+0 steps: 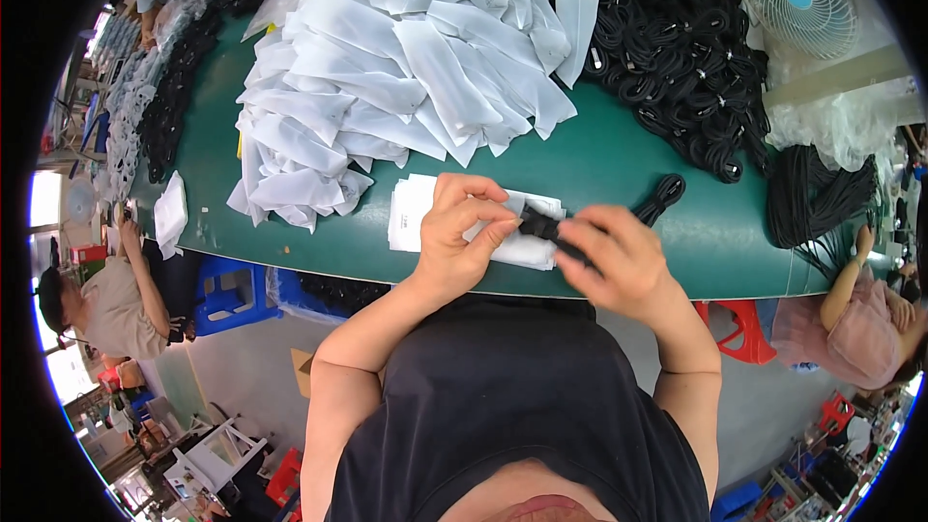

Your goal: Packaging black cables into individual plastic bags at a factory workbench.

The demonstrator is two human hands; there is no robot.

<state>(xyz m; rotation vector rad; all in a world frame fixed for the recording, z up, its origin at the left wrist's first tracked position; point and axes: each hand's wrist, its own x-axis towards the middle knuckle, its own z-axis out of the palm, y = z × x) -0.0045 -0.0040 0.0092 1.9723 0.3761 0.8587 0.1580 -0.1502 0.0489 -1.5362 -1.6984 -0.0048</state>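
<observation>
Pouch stack: my landmark, flat white pouches lying right under my hands at the near edge of the green tabletop.
Cable in hand: here's the black cable, up over the stack's right part.
Left fingers: my left hand, over the stack's middle, has thumb and forefinger pinched, seemingly on the cable's end.
Right fingers: my right hand, just off the stack's right end, blurs as its fingers grip the cable; how tightly, I can't tell.
Next coil: one coiled cable lies alone, right of the stack.
Done, I'd judge: plenty; a big mound of filled-looking pouches sits beyond the stack.
Left, I'd judge: plenty too; a heap of coiled black cables spreads beyond the stack to the right, and this cable isn't inside a pouch yet.
</observation>
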